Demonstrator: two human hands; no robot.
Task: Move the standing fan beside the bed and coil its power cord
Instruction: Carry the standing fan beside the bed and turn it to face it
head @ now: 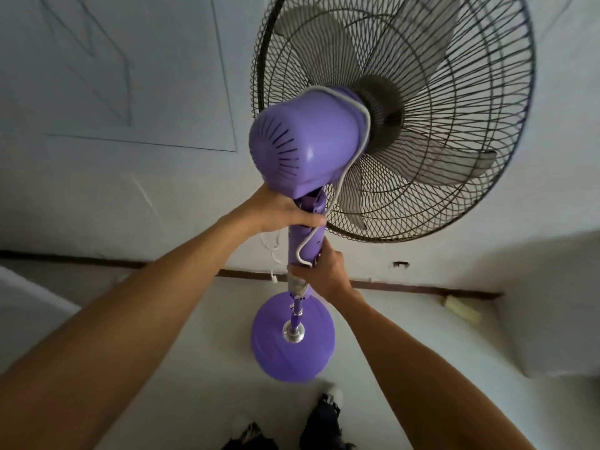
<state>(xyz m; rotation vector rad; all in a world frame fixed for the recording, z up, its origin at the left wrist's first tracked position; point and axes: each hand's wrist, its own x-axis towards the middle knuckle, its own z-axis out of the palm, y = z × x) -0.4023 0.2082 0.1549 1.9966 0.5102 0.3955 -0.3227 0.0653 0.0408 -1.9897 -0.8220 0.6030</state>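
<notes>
- Fan (308,141) stands at 12 o'clock; top-heavy, stiff, likely tippy.
- Left hand (285,209) wraps the pole's neck; right hand (321,271) clamps it lower.
- Cord (354,112) loops limply round the motor.

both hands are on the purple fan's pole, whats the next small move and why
Probably lift the fan straight up a little and start carrying it. The left hand grips the pole just under the motor housing, the right hand lower down. The cord is already looped over the housing, and the base looks clear on the floor.
</notes>
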